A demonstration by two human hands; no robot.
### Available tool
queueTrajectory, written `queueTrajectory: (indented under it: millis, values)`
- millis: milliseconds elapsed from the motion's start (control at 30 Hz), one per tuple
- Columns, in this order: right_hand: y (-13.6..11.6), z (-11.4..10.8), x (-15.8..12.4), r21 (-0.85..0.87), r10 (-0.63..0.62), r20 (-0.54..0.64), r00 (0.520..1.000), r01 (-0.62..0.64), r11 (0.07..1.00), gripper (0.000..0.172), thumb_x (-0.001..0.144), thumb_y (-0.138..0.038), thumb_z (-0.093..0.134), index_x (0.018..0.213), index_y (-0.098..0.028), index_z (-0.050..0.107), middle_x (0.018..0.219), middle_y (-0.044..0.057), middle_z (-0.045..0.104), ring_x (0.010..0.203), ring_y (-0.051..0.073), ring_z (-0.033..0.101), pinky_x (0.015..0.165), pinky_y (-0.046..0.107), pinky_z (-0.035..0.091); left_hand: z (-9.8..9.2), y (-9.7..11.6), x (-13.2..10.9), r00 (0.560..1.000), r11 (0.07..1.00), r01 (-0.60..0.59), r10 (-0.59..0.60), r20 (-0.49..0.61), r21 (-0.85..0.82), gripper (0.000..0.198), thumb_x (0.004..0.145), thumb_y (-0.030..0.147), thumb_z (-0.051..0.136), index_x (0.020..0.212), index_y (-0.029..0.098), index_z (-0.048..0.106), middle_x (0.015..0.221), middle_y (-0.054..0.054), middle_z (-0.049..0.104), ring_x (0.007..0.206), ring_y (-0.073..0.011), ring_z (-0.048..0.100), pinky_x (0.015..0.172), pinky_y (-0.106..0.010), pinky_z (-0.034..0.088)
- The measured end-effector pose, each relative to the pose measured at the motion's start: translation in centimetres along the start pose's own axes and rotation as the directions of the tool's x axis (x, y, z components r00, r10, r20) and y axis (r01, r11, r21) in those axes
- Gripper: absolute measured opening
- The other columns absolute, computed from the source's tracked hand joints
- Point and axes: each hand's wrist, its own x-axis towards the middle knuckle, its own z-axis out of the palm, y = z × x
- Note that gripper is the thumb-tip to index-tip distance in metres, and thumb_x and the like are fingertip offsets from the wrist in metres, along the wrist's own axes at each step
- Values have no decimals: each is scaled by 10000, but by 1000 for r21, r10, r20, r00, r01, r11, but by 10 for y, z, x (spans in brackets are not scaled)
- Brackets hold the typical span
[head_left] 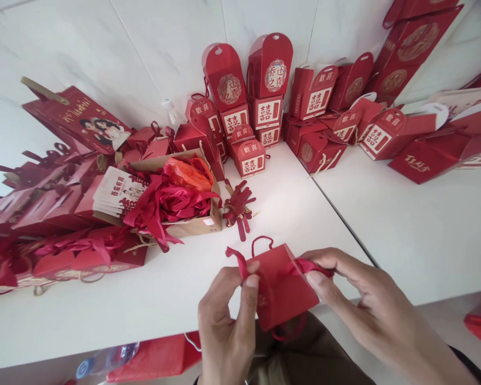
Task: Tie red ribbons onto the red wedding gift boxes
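A small red gift box or bag [284,294] is between my two hands at the table's front edge, with a thin cord loop standing up behind it and another hanging below. My left hand [234,315] pinches one end of a red ribbon [240,262] between thumb and fingers at the left side. On the right, my right hand [353,294] pinches the ribbon's other part close to the box's edge. The ribbon passes across the upper part of the box. Behind lies a small pile of dark red tags [239,206] with gold-coloured cords.
A cardboard box [194,227] of red ribbons and printed cards stands left of centre. Rows of red gift boxes [116,254] fill the left. More boxes [250,155] are stacked along the tiled wall and at right. A bottle [104,361] and red bag [156,357] lie below the table edge.
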Motion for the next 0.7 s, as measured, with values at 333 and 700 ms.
queueTrajectory:
  millis: [333, 700]
  values:
    - [-20, 5, 2, -82, 1, 43, 999, 3, 997, 315, 1046, -539, 474, 968, -291, 652, 798, -21, 689, 635, 156, 631, 444, 223, 441, 13, 12, 4, 986, 996, 44, -32, 162, -73, 224, 992, 365, 599, 1085, 275, 782, 889, -43, 730, 832, -192, 679, 765, -323, 549]
    - [-49, -6, 18, 13, -196, 122, 973, 196, 980, 240, 1038, -436, 572, 890, -262, 649, 805, -41, 666, 701, 122, 628, 608, 215, 487, 19, 14, 7, 942, 989, -105, 65, 330, 106, 105, 982, 326, 580, 953, 253, 651, 881, -19, 669, 789, -187, 593, 708, -336, 479]
